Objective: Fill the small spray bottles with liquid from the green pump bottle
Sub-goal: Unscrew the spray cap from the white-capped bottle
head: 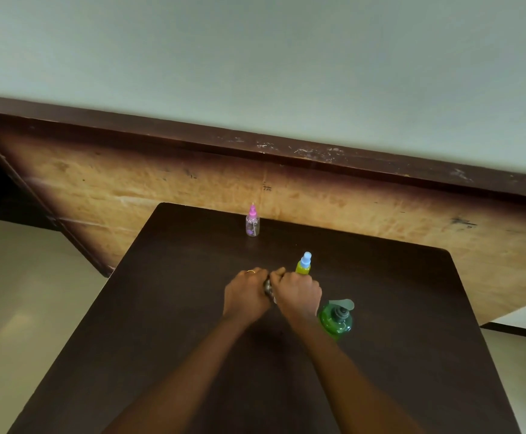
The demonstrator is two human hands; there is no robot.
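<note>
Plastic in my grip, wood under it
The spray bottle (268,288) is clear plastic; green pump bottle (333,322), glossy translucent plastic; table (192,308), dark smooth wood.

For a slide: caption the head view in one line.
Left hand and right hand grip a small clear bottle over a dark table, beside the green plastic pump bottle.

Both forearms reach forward and converge. Left hand (247,292) and right hand (297,292) meet side by side, fingers curled round a small bottle (268,288) mostly hidden between them.
</note>
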